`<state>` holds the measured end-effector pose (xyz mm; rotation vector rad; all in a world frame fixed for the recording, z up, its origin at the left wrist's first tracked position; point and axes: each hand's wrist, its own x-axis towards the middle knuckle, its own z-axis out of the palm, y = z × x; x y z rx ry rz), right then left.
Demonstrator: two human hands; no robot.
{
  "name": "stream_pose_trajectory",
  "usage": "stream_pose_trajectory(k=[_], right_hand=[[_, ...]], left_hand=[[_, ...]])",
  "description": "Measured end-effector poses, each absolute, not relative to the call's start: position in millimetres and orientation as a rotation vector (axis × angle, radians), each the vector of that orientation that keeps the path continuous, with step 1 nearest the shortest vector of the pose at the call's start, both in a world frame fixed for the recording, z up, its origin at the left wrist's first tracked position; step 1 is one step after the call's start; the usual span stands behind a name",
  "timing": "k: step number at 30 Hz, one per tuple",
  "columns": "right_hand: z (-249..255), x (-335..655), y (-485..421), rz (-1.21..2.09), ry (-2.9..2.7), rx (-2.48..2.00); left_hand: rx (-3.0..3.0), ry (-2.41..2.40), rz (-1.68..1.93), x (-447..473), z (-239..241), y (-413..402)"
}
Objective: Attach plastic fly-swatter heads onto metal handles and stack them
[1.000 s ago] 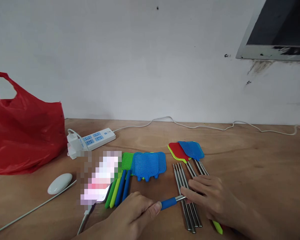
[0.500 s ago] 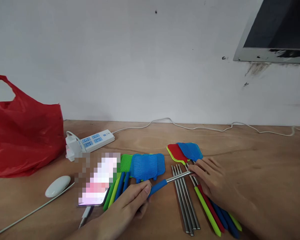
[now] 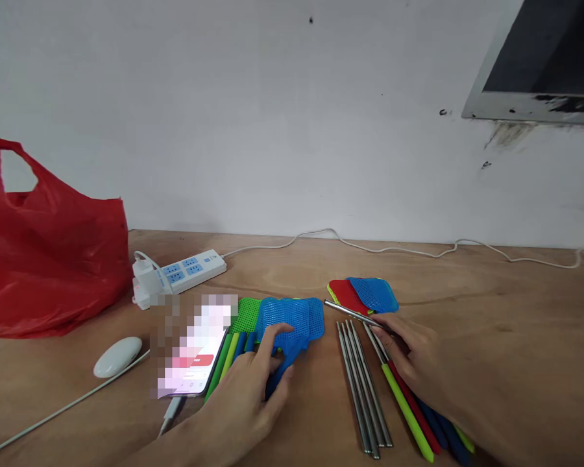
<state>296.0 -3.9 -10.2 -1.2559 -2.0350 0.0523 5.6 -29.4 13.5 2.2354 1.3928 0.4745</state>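
Observation:
My left hand [image 3: 246,395] lies over the row of loose green and blue handles [image 3: 228,363], its fingers curled on a blue handle [image 3: 279,371] and its fingertips touching the blue mesh swatter head [image 3: 292,314]. A green mesh head [image 3: 248,313] lies beside that one. My right hand [image 3: 418,363] pinches one thin metal rod [image 3: 350,312], whose free end points left and up over the table. Under and beside this hand lie assembled swatters [image 3: 403,405] with red, blue and yellow-green heads [image 3: 365,293]. Several bare metal rods [image 3: 363,383] lie between my hands.
A phone [image 3: 194,357] with a lit screen lies left of the handles, on a cable. Further left are a white mouse-shaped object [image 3: 117,356], a white power strip [image 3: 178,272] and a red plastic bag [image 3: 48,259]. A white cord [image 3: 418,250] runs along the wall.
The blue handle and the metal rod have come apart. My left hand carried the handle left to the pile of heads and handles. My right hand kept the rod and lifted it.

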Motion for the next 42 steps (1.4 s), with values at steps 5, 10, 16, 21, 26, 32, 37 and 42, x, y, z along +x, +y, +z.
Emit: stream_pose_trajectory(k=[5, 10, 16, 21, 26, 32, 37, 42], right_hand=[[-12.5, 294.1, -3.5, 0.094, -2.004, -1.287], [-18.5, 296.3, 0.6, 0.082, -1.998, -1.273], [-15.4, 292.3, -3.2, 0.136, -1.988, -1.272], [-10.1, 290.0, -6.0, 0.180, -1.990, -1.314], [-11.0, 289.0, -7.2, 0.271, -1.963, -1.346], [-9.6, 289.5, -10.0, 0.618, -1.870, -1.287], [-3.7, 288.2, -16.6, 0.845, -2.012, -1.218], [-5.3, 278.4, -27.6, 0.894, -2.077, -1.172]], left_hand=[[2.612, 1.677, 0.210, 2.3, 13.7, -21.3], [2.715, 1.947, -0.079, -0.1, 13.2, -24.5], [2.800, 1.977, -0.187, -2.9, 1.1, -30.5], [2.828, 1.931, -0.247, -3.6, -2.0, -27.1], [2.790, 1.911, -0.202, -4.5, 0.0, -21.5], [2.826, 1.735, 0.266, -6.3, -1.5, -17.3], [2.903, 1.419, 0.724, -3.4, 6.7, -21.5], [2.862, 1.209, 0.539, 2.8, 4.7, -27.3]])
